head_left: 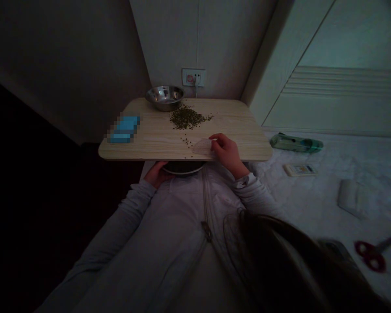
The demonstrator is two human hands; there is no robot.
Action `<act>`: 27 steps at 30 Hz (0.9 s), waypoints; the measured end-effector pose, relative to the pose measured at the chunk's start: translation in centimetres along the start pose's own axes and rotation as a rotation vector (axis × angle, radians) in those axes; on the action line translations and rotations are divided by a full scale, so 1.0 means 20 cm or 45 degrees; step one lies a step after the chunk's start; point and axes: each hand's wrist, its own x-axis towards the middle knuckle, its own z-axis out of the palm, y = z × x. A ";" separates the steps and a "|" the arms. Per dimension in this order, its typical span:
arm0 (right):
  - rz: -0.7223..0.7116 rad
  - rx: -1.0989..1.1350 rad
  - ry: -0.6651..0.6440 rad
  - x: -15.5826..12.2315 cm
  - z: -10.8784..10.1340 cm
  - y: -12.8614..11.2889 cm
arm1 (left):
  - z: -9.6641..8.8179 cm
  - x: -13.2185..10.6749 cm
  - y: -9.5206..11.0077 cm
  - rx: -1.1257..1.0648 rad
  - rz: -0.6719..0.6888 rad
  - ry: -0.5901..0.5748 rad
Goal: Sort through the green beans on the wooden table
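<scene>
"Green seeds (186,118), where do they lie?"

"In a loose heap toward the far edge of the table (244,130), about midway between its left and right edges. A thin trail of strays runs from there toward the near edge."

"What crowds the heap?"

"A metal bowl (165,101) sits just beside it, close to the far edge and toward the far left corner. A blue blurred item (125,129) lies along the left edge."

"And the hands?"

"The right hand (227,152) is over the near edge, right of the middle, pinching a thin translucent piece (202,147) that lies low over the wood, beside the strays. The left hand (156,174) is below the near edge, against the side of a dark bowl (183,168). The table hides its fingers, so I cannot tell how firmly it grips."

"Where is there room to move?"

"Widest on the right: plain wood from the heap to the right edge, up to the far right corner. A narrower stretch runs between the blurred item and the strays."
</scene>
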 end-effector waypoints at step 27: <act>0.033 -0.007 0.001 0.00 0.00 -0.01 | 0.00 -0.01 0.00 0.039 0.002 0.002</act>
